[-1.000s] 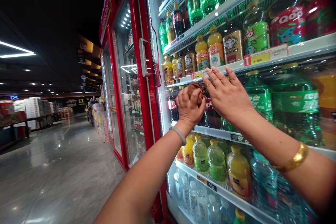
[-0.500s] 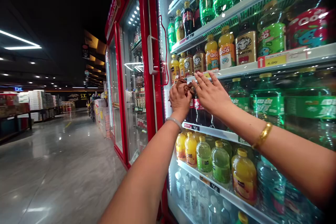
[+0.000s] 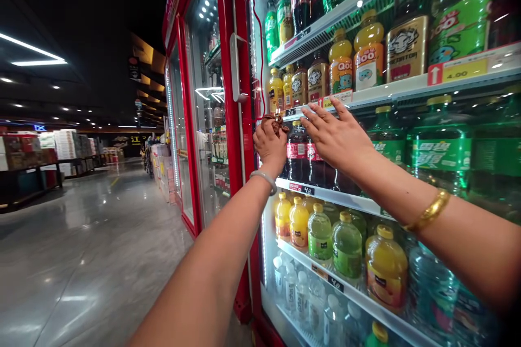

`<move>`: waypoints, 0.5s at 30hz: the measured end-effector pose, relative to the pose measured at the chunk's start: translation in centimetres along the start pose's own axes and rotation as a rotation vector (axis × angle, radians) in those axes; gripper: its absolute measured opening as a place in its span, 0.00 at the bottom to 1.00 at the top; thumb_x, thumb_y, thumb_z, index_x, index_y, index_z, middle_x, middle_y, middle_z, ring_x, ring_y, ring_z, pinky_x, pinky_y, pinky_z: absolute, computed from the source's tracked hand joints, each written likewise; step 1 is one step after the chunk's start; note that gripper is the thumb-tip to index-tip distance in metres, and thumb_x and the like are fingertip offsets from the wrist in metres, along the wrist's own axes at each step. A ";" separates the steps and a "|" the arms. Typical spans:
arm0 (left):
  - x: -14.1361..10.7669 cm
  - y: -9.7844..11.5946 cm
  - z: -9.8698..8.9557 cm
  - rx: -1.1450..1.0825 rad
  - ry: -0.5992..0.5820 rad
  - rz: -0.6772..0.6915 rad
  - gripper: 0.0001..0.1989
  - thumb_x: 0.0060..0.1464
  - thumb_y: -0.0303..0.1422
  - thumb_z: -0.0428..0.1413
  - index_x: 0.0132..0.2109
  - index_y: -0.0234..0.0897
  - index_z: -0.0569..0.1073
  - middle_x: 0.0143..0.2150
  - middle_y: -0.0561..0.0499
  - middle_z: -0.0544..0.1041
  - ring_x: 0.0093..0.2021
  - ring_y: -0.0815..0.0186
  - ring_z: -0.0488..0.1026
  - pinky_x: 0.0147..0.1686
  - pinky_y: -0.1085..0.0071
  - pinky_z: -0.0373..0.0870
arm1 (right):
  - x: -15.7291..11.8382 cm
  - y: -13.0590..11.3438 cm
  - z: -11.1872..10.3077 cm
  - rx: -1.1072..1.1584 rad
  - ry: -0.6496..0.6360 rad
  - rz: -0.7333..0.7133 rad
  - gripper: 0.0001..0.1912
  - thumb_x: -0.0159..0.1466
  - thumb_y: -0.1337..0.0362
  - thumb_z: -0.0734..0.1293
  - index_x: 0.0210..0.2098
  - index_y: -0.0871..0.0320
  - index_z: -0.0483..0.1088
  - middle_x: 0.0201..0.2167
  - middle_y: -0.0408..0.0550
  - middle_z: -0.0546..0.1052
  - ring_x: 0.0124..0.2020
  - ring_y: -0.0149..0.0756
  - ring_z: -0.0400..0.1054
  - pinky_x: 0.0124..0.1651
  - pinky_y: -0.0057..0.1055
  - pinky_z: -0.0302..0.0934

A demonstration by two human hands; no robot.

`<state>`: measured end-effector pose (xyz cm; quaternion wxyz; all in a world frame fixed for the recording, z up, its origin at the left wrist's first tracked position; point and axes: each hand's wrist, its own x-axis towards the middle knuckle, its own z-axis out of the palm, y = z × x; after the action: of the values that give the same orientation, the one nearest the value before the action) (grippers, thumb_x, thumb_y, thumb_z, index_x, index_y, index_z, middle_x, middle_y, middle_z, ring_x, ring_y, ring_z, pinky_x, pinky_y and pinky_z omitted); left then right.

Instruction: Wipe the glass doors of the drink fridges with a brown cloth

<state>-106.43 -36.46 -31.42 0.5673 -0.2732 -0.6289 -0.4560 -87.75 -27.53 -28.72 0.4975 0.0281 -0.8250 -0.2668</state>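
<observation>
My left hand [image 3: 269, 147] wears a pale bracelet, and its fingers are curled around a brown crumpled, cloth-like bundle [image 3: 277, 126] whose exact kind I cannot make out. To its right, my right hand [image 3: 336, 131] has its fingers stretched out and holds nothing; a gold bangle [image 3: 433, 210] sits on that wrist. Both hands are raised in front of the drinks fridge, near a shelf edge [image 3: 391, 91] with price tags. Dark cola bottles [image 3: 297, 154] with red labels stand behind and between the hands. Whether the right palm touches glass I cannot tell.
Orange-labelled juice bottles [image 3: 368, 57] line the shelf above, and yellow juice bottles [image 3: 386, 268] the one below. A red-framed fridge door with a white handle [image 3: 236, 68] is at the left. Farther left runs a shiny grey floor [image 3: 109, 249] beside stacked goods [image 3: 67, 143].
My left hand has moved left with the brown bundle, widening the gap to my right hand. The right hand stays outstretched. The view has shifted slightly, and the fridge looks nearer.
</observation>
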 end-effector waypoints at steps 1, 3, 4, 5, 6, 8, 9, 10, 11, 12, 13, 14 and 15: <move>-0.6 0.3 0.1 -0.001 0.011 0.010 0.17 0.66 0.36 0.53 0.60 0.41 0.69 0.64 0.36 0.70 0.67 0.48 0.65 0.67 0.42 0.62 | 0.0 0.0 0.0 -0.014 -0.003 0.000 0.32 0.71 0.66 0.50 0.73 0.61 0.58 0.76 0.51 0.58 0.79 0.44 0.44 0.81 0.57 0.29; -2.2 0.4 0.0 -0.021 -0.012 0.129 0.18 0.65 0.36 0.56 0.60 0.42 0.70 0.65 0.37 0.69 0.69 0.49 0.64 0.68 0.45 0.62 | 0.0 -0.1 -0.1 -0.055 -0.019 -0.007 0.31 0.71 0.66 0.50 0.71 0.66 0.61 0.75 0.56 0.57 0.79 0.46 0.45 0.81 0.55 0.28; -2.7 0.0 -0.2 -0.037 -0.051 0.226 0.19 0.63 0.36 0.58 0.60 0.44 0.71 0.66 0.39 0.69 0.69 0.50 0.64 0.69 0.46 0.62 | 0.0 -0.2 -0.2 -0.071 -0.025 -0.013 0.31 0.72 0.66 0.50 0.71 0.68 0.61 0.75 0.58 0.57 0.78 0.47 0.46 0.81 0.55 0.27; -3.0 -0.5 -0.4 -0.050 -0.099 0.307 0.19 0.61 0.36 0.60 0.59 0.45 0.72 0.67 0.41 0.69 0.69 0.50 0.65 0.68 0.48 0.63 | 0.0 -0.2 -0.2 -0.078 -0.027 -0.020 0.31 0.72 0.67 0.50 0.70 0.70 0.61 0.75 0.59 0.57 0.78 0.49 0.46 0.81 0.55 0.26; -2.9 -1.3 -0.6 -0.053 -0.134 0.331 0.19 0.59 0.36 0.62 0.57 0.46 0.73 0.66 0.43 0.70 0.68 0.52 0.66 0.68 0.50 0.64 | 0.0 -0.2 -0.2 -0.078 -0.023 -0.027 0.31 0.72 0.67 0.50 0.70 0.71 0.62 0.75 0.60 0.57 0.78 0.50 0.47 0.81 0.55 0.26; -2.1 -2.8 -0.6 -0.025 -0.114 0.212 0.18 0.59 0.35 0.62 0.56 0.47 0.73 0.65 0.43 0.71 0.67 0.53 0.67 0.67 0.50 0.65 | -0.1 -0.1 -0.1 -0.056 0.007 -0.036 0.30 0.72 0.68 0.50 0.69 0.72 0.62 0.75 0.61 0.58 0.78 0.50 0.48 0.81 0.54 0.26; -1.6 -3.5 -0.5 -0.003 -0.073 0.115 0.18 0.61 0.35 0.59 0.58 0.46 0.72 0.65 0.41 0.71 0.67 0.52 0.67 0.66 0.48 0.66 | -0.1 0.0 0.0 -0.038 0.028 -0.039 0.30 0.72 0.68 0.50 0.69 0.72 0.63 0.74 0.62 0.58 0.78 0.50 0.48 0.80 0.54 0.27; -1.3 -3.9 -0.3 0.019 -0.025 0.022 0.18 0.64 0.34 0.57 0.60 0.44 0.70 0.65 0.38 0.70 0.67 0.51 0.66 0.66 0.45 0.66 | -0.1 0.1 0.2 -0.019 0.048 -0.040 0.30 0.71 0.68 0.50 0.69 0.71 0.63 0.74 0.61 0.59 0.77 0.49 0.49 0.80 0.54 0.28; -1.3 -4.1 -0.1 0.034 0.015 -0.043 0.18 0.65 0.35 0.54 0.61 0.42 0.69 0.65 0.35 0.69 0.68 0.49 0.66 0.65 0.43 0.66 | -0.2 0.2 0.4 -0.002 0.068 -0.038 0.30 0.71 0.68 0.51 0.69 0.70 0.63 0.74 0.61 0.59 0.77 0.47 0.49 0.80 0.54 0.29; -1.7 -4.0 0.1 0.043 0.038 -0.074 0.19 0.67 0.35 0.52 0.62 0.40 0.67 0.65 0.33 0.68 0.68 0.48 0.65 0.65 0.41 0.65 | -0.2 0.2 0.5 0.012 0.082 -0.036 0.30 0.71 0.69 0.51 0.69 0.69 0.63 0.74 0.60 0.59 0.77 0.47 0.49 0.80 0.55 0.30; -2.5 -3.6 0.2 0.045 0.050 -0.086 0.19 0.67 0.35 0.51 0.63 0.40 0.67 0.65 0.33 0.68 0.68 0.48 0.65 0.65 0.40 0.65 | -0.2 0.2 0.6 0.018 0.090 -0.034 0.30 0.71 0.68 0.51 0.69 0.67 0.63 0.74 0.59 0.59 0.77 0.46 0.49 0.80 0.55 0.31; -3.7 -3.1 0.2 0.044 0.055 -0.084 0.19 0.67 0.35 0.51 0.62 0.40 0.67 0.65 0.33 0.68 0.68 0.48 0.65 0.66 0.41 0.65 | -0.2 0.2 0.7 0.016 0.090 -0.031 0.30 0.71 0.68 0.51 0.69 0.66 0.64 0.74 0.58 0.60 0.77 0.46 0.49 0.80 0.55 0.31; -5.1 -2.4 0.1 0.039 0.054 -0.070 0.19 0.67 0.35 0.52 0.62 0.40 0.68 0.65 0.34 0.68 0.68 0.49 0.65 0.67 0.42 0.64 | -0.1 0.2 0.7 0.006 0.084 -0.028 0.30 0.71 0.68 0.51 0.69 0.66 0.64 0.74 0.57 0.60 0.77 0.46 0.49 0.80 0.55 0.31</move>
<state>-107.50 -36.58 -37.00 0.5729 -0.2274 -0.6313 -0.4706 -88.22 -27.01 -28.99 0.5277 0.0525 -0.8037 -0.2700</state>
